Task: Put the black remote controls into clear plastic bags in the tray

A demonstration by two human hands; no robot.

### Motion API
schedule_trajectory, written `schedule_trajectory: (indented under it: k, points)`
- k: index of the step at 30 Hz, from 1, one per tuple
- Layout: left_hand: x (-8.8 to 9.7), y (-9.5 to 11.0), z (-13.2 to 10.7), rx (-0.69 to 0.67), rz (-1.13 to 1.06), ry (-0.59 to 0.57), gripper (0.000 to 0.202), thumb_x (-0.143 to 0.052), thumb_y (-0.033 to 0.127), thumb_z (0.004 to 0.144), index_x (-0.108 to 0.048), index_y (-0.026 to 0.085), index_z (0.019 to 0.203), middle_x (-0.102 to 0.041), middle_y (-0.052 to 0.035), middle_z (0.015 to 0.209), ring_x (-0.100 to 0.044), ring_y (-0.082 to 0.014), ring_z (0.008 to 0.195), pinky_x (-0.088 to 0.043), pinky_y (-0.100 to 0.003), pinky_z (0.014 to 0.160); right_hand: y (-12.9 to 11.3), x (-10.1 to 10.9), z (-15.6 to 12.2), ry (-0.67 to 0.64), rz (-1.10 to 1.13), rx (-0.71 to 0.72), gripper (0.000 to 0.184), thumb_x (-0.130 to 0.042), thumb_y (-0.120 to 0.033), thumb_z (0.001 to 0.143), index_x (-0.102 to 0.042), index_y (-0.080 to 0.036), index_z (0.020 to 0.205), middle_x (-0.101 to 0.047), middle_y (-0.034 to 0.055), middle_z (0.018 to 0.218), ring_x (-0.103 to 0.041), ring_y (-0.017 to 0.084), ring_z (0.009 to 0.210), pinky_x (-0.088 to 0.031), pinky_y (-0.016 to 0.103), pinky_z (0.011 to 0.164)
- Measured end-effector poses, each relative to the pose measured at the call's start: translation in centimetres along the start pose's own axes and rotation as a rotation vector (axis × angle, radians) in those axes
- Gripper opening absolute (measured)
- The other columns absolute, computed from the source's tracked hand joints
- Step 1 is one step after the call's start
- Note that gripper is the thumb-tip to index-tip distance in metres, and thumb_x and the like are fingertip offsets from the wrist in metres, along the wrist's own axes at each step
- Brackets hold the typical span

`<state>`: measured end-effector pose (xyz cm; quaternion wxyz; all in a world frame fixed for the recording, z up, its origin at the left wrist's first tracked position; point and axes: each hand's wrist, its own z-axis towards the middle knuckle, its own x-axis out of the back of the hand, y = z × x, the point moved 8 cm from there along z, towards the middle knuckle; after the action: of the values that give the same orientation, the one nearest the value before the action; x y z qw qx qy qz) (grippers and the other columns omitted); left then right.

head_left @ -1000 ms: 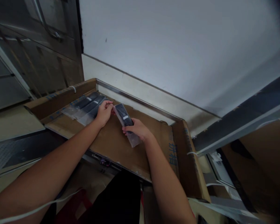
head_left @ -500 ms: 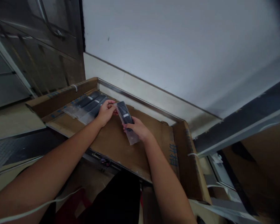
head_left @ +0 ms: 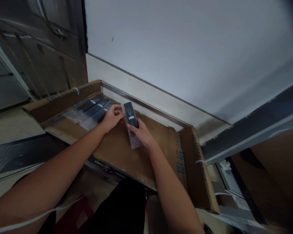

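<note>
A long black item sealed in a clear plastic bag [head_left: 130,118] is held over the brown cardboard sheet [head_left: 117,146]. My right hand [head_left: 142,133] grips the bag around its middle, fingers closed on it. My left hand [head_left: 111,117] pinches the bag's upper left edge. To the left, a row of similar bagged black items [head_left: 90,110] lies flat on the cardboard, right beside my left hand.
Cardboard flaps stand at the left [head_left: 61,100] and right [head_left: 195,165] of the sheet. A metal rail [head_left: 146,104] runs along the white wall behind. A grey cabinet [head_left: 34,48] rises at the upper left. A white cord [head_left: 34,219] crosses my left forearm.
Both hands have carried the bagged item a little left and away from me, closer to the row, and turned it more upright.
</note>
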<state>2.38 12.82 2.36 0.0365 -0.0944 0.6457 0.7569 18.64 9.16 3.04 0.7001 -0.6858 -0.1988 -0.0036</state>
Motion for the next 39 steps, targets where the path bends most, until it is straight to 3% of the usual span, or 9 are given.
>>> schedule_trajectory:
  k: [5, 8, 12, 20, 28, 31, 39]
  points:
    - [-0.8, 0.0, -0.4, 0.022, 0.034, -0.073, 0.051, -0.071, 0.025, 0.075, -0.044, 0.02, 0.118, -0.063, 0.0054, 0.064, -0.062, -0.0143, 0.054, -0.048, -0.025, 0.052, -0.3, -0.1, 0.0, 0.004, 0.033, 0.028, 0.034, -0.062, -0.035, 0.083, -0.053, -0.022, 0.113, -0.065, 0.0018, 0.105, -0.06, 0.017, 0.096, -0.049, 0.028, 0.085]
    - [-1.4, -0.1, -0.6, 0.004, 0.096, -0.125, 0.057, -0.072, 0.019, 0.07, -0.044, 0.021, 0.12, -0.061, 0.0075, 0.061, -0.058, -0.0121, 0.048, -0.046, -0.024, 0.05, -0.5, -0.4, 0.2, -0.006, 0.113, 0.042, 0.04, -0.065, -0.032, 0.081, -0.05, -0.023, 0.116, -0.065, 0.002, 0.109, -0.06, 0.017, 0.101, -0.048, 0.029, 0.091]
    - [-1.3, -0.3, -0.5, -0.019, 0.098, -0.107, 0.058, -0.069, 0.014, 0.069, -0.044, 0.021, 0.121, -0.063, 0.007, 0.065, -0.058, -0.0111, 0.049, -0.047, -0.023, 0.051, -0.2, -0.4, 0.3, 0.009, 0.15, 0.003, 0.045, -0.065, -0.029, 0.08, -0.047, -0.024, 0.12, -0.064, 0.0023, 0.111, -0.061, 0.017, 0.101, -0.05, 0.03, 0.09]
    - [-1.6, -0.6, -0.5, 0.008, 0.06, -0.18, 0.065, -0.076, 0.028, 0.07, -0.042, 0.023, 0.125, -0.062, 0.0067, 0.066, -0.06, -0.0116, 0.053, -0.047, -0.024, 0.054, -0.5, -0.5, 0.2, -0.026, 0.216, 0.034, 0.063, -0.071, -0.024, 0.067, -0.045, -0.024, 0.125, -0.065, 0.0021, 0.113, -0.062, 0.019, 0.103, -0.051, 0.032, 0.091]
    - [-1.8, -0.3, -0.9, 0.03, -0.055, -0.232, 0.061, -0.076, 0.021, 0.068, -0.047, 0.021, 0.122, -0.062, 0.0055, 0.072, -0.064, -0.0136, 0.062, -0.053, -0.027, 0.061, 0.3, -0.3, 0.6, 0.024, 0.372, -0.145, 0.034, -0.059, -0.037, 0.081, -0.055, -0.023, 0.112, -0.071, 0.0022, 0.098, -0.068, 0.02, 0.089, -0.053, 0.031, 0.079]
    - [-1.9, -0.4, -1.0, 0.042, -0.044, -0.247, 0.059, -0.074, 0.019, 0.07, -0.047, 0.022, 0.122, -0.062, 0.006, 0.072, -0.064, -0.0128, 0.062, -0.053, -0.027, 0.062, 0.7, -0.3, 0.7, 0.035, 0.403, -0.169, 0.026, -0.057, -0.035, 0.082, -0.056, -0.024, 0.105, -0.07, 0.0011, 0.092, -0.067, 0.019, 0.082, -0.054, 0.031, 0.074]
    - [-1.8, -0.7, -0.8, 0.025, -0.054, -0.234, 0.06, -0.075, 0.024, 0.071, -0.044, 0.022, 0.123, -0.062, 0.005, 0.072, -0.063, -0.0133, 0.062, -0.051, -0.027, 0.061, 0.6, -0.8, 0.3, -0.026, 0.527, -0.172, 0.033, -0.067, -0.026, 0.077, -0.05, -0.025, 0.105, -0.065, -0.0022, 0.083, -0.064, 0.017, 0.073, -0.056, 0.033, 0.072]
